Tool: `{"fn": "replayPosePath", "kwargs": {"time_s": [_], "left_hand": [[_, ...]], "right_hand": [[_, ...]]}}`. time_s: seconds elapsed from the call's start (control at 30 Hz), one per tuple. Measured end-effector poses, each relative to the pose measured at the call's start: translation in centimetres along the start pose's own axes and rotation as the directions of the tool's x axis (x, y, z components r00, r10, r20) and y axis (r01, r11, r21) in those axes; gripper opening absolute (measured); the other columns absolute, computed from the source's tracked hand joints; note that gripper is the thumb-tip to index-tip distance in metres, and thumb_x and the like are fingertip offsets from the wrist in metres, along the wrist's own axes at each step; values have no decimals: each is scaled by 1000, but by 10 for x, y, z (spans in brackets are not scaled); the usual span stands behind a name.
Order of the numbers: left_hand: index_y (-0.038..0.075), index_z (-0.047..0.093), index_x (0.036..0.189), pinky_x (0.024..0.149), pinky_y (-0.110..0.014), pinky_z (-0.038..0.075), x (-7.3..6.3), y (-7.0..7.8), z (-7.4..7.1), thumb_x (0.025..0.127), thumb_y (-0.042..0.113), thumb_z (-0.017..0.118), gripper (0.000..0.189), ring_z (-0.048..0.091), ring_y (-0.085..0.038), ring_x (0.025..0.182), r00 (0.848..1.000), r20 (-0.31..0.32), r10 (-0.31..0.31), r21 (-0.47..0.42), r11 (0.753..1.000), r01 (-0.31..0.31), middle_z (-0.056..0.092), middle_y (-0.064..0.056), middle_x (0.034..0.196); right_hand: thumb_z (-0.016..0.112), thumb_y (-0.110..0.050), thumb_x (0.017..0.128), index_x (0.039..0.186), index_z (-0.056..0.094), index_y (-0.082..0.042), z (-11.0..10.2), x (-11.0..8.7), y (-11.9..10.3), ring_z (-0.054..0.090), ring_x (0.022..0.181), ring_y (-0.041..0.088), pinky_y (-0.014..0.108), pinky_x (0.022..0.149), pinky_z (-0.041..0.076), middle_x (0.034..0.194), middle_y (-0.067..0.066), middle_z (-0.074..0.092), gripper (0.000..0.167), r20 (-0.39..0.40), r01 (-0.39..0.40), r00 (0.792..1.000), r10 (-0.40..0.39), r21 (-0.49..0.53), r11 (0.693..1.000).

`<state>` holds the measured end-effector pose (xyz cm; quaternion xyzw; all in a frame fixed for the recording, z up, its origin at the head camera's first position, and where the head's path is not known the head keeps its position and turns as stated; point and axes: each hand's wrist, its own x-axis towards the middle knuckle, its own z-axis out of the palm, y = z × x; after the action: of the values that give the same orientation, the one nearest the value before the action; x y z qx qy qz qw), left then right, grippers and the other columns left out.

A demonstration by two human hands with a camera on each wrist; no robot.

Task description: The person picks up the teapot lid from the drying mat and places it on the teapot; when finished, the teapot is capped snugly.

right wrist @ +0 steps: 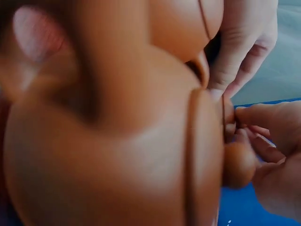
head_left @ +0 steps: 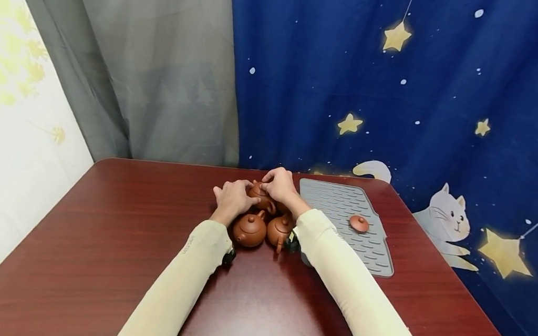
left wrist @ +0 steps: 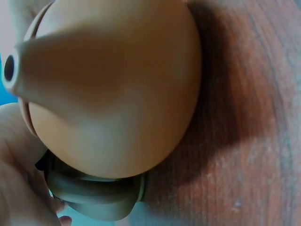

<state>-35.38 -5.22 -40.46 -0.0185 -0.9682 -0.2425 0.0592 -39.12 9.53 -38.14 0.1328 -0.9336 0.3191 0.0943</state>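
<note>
Several brown clay teapots stand close together near the middle of the table. The left hand (head_left: 234, 199) holds the rear teapot (head_left: 256, 192) from its left side, with the thumb on the near side. At that pot's top, the right hand (head_left: 281, 185) pinches the lid (right wrist: 228, 112) by its knob. Nearer stand a lidded front-left teapot (head_left: 250, 231) and a front-right teapot (head_left: 279, 230) below the right wrist. The left wrist view shows a teapot's spout (left wrist: 61, 70) close up. Another brown pot beneath the right hand is mostly hidden.
A grey ridged mat (head_left: 337, 205) lies at the table's right rear, with a loose brown lid (head_left: 359, 223) on it. The dark red wooden table (head_left: 117, 230) ends against grey and blue curtains. Front pots stand below both wrists.
</note>
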Motion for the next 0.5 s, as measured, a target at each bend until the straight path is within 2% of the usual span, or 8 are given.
{"fn": "replayPosePath", "kwargs": {"time_s": [0.13, 0.17, 0.3, 0.4, 0.5], "left_hand": [[19, 66, 129, 96, -57, 25, -3, 5, -1, 85, 41, 77, 50, 49, -34, 117, 1000, -3, 2, 13, 1000, -2, 67, -6, 124], [18, 66, 129, 96, -57, 25, -4, 6, -1, 84, 40, 78, 51, 48, -34, 117, 1000, -11, 3, 13, 1000, -3, 66, -7, 125], [15, 62, 132, 95, -59, 25, -6, 17, -3, 84, 37, 77, 55, 43, -35, 120, 996, -68, 54, 26, 998, -52, 60, -5, 134], [17, 59, 135, 95, -58, 27, -8, 36, -2, 85, 35, 74, 55, 41, -33, 123, 986, -56, 158, 53, 986, -155, 55, -2, 140], [20, 57, 139, 95, -55, 28, -10, 60, 0, 87, 41, 72, 58, 43, -29, 123, 965, 34, 259, 99, 960, -261, 55, 1, 141]], "right_hand": [[79, -15, 86, 95, 77, -8, -7, -9, 6, 64, 99, 22, 33, 87, 51, 96, 4, 74, 12, 16, 30, 999, -30, 13, 999], [78, -15, 86, 98, 77, -7, -11, -11, 8, 65, 98, 22, 33, 90, 49, 97, 4, 74, 14, 24, 48, 999, -48, 13, 999], [76, -16, 87, 107, 74, -4, -37, -29, 24, 66, 96, 23, 37, 90, 49, 102, 7, 74, 23, 24, 78, 997, -78, -30, 996], [73, -16, 88, 111, 73, -3, -69, -54, 52, 66, 101, 28, 43, 87, 51, 108, 12, 72, 26, 19, 7, 1000, -5, -116, 993], [70, -19, 89, 116, 71, -3, -105, -84, 89, 64, 108, 34, 48, 90, 50, 117, 17, 69, 31, 8, -140, 990, 144, -191, 971]]}}
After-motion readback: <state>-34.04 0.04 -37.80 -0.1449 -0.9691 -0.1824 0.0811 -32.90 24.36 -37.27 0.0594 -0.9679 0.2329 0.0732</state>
